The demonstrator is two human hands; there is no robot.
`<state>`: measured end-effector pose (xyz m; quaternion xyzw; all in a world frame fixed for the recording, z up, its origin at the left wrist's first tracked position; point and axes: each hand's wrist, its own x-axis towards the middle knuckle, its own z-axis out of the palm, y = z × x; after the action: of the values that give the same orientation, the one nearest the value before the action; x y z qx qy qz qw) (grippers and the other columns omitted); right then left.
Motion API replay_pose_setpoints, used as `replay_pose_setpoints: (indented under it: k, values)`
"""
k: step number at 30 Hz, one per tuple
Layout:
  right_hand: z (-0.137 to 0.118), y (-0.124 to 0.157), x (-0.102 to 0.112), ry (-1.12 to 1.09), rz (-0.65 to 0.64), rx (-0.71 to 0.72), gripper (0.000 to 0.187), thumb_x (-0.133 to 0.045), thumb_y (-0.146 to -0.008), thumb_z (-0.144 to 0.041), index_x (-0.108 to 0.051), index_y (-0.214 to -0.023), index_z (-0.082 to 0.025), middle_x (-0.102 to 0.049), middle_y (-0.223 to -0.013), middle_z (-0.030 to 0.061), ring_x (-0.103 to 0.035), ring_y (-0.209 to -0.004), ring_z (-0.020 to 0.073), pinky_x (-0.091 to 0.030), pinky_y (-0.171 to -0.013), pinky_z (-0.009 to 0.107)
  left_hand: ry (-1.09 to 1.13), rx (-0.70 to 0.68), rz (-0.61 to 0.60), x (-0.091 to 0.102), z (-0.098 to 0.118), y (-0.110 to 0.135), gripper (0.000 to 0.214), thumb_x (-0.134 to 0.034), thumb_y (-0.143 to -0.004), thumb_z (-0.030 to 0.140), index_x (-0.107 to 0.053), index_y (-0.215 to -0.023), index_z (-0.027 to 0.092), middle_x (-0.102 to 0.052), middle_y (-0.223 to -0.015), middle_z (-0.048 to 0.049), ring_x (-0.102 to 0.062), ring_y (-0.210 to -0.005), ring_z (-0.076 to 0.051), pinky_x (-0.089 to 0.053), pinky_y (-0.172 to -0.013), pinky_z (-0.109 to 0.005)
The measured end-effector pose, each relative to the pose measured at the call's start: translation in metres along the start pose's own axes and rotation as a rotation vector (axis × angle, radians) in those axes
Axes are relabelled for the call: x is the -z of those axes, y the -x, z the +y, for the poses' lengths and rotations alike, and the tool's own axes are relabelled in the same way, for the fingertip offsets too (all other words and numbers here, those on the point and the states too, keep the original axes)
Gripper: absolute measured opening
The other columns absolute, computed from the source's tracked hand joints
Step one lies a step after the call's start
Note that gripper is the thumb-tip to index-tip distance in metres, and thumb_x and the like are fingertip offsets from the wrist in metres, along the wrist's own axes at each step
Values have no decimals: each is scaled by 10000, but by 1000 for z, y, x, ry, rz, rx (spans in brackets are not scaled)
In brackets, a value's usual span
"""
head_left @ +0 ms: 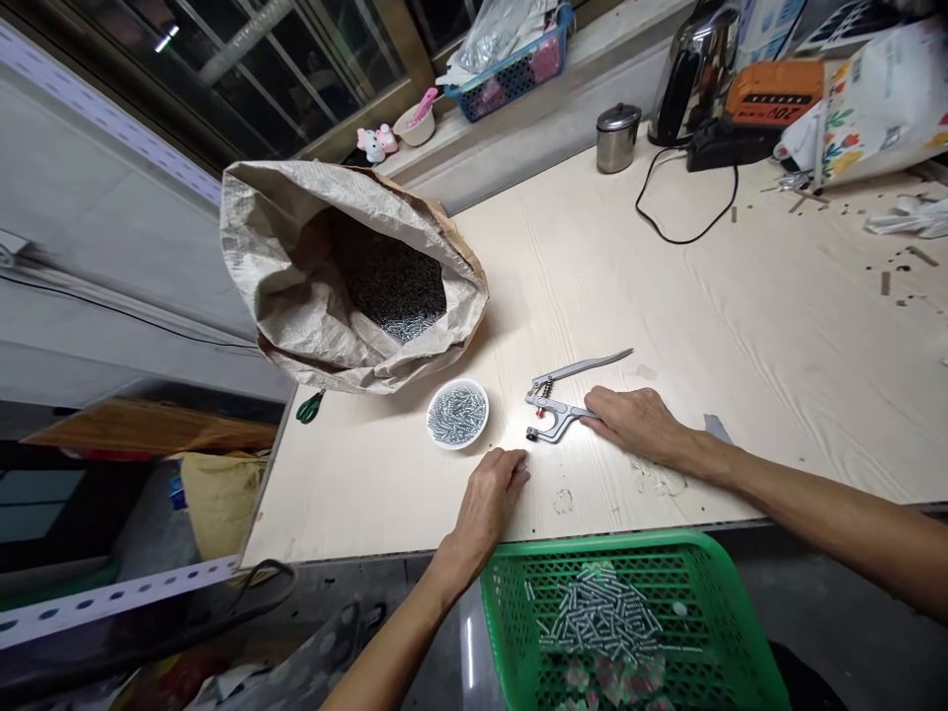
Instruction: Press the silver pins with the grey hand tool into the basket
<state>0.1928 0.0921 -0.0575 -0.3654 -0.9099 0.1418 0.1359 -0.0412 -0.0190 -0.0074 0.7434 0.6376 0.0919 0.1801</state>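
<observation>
My right hand (pixel 637 423) rests on the lower handle of a metal snap-press pliers (pixel 563 395) lying on the pale wooden table (pixel 667 296), fingers wrapped over it. My left hand (pixel 490 499) lies on the table just below and left of the pliers' jaws, fingers curled together at the tips; what they pinch, if anything, is too small to see. A small white bowl (pixel 457 414) of little metal pieces sits left of the pliers. A green plastic basket (pixel 629 622) with several metal pieces stands below the table's front edge.
A large open paper sack (pixel 333 276) of small metal parts stands at the table's left. At the back right are a steel canister (pixel 617 136), a kettle (pixel 692 74) with a black cord (pixel 681 217), an orange box (pixel 774 91) and a bag. Green-handled scissors (pixel 309 406) lie under the sack.
</observation>
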Motion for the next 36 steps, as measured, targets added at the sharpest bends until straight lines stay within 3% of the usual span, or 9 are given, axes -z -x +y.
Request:
replay_pose_setpoints:
  k: [5, 7, 9, 11, 14, 18, 22, 29, 36]
  values:
    - [0, -1, -1, 17, 1, -10, 317, -296, -1000, -348, -523, -856, -179, -604, -792, 49, -480, -596, 125, -162, -474, 284, -92, -28, 27, -6, -3, 7, 254, -406, -944, 163, -654, -894, 181, -612, -823, -70, -573, -760, -189, -477, -674, -298]
    - [0, -1, -2, 35, 15, 17, 304, -318, -1000, -327, -531, -845, -175, -601, -775, 42, -468, -589, 121, -168, -473, 286, -33, -22, 72, -7, -4, 7, 249, -411, -939, 171, -656, -896, 183, -629, -850, -80, -578, -794, -196, -483, -702, -313]
    - [0, 0, -3, 72, 38, 66, 301, -326, -1002, -288, -539, -824, -173, -597, -758, 34, -452, -585, 117, -178, -480, 293, 141, 76, 160, -4, -5, 2, 192, -479, -916, 222, -666, -909, 181, -658, -866, -81, -597, -809, -196, -492, -734, -326]
    - [1, 1, -5, 119, 70, 137, 307, -317, -1001, -221, -547, -802, -176, -589, -739, 27, -439, -592, 117, -194, -500, 304, 392, 275, 226, 1, -5, -6, 184, -568, -864, 305, -682, -902, 166, -672, -788, -61, -609, -731, -183, -500, -698, -318]
    - [1, 3, -5, 174, 104, 227, 341, -292, -986, -123, -565, -792, -189, -573, -713, 16, -422, -606, 124, -220, -536, 320, 769, 531, 224, 8, 0, -20, 297, -681, -747, 405, -704, -856, 129, -653, -658, -20, -576, -592, -142, -485, -609, -284]
    - [-2, 5, 0, 185, 89, 272, 400, -257, -986, -94, -611, -845, -214, -564, -712, 11, -413, -622, 132, -236, -562, 330, 1025, 608, 259, 1, 8, -29, 357, -775, -620, 404, -718, -805, 103, -676, -664, -25, -585, -614, -125, -478, -652, -269]
    - [-5, 5, 4, 186, 56, 282, 415, -251, -995, -110, -625, -855, -223, -553, -700, 6, -402, -609, 121, -239, -558, 330, 1060, 608, 263, -12, 8, -31, 374, -784, -634, 400, -731, -845, 96, -713, -738, -56, -605, -668, -134, -471, -690, -269]
    - [-3, 5, -4, 260, 279, 364, 328, -327, -968, -69, -579, -805, -201, -531, -670, -16, -377, -580, 108, -241, -545, 314, 978, 603, 191, -13, 3, -33, 377, -784, -629, 432, -740, -810, 105, -719, -757, -68, -612, -682, -150, -466, -686, -272]
    - [-3, 3, -6, 238, 219, 340, 281, -341, -952, -62, -532, -791, -190, -543, -697, -14, -378, -577, 113, -230, -540, 307, 812, 598, 1, -1, -5, -42, 248, -758, -620, 363, -691, -638, 125, -634, -555, -6, -523, -519, -102, -399, -548, -231]
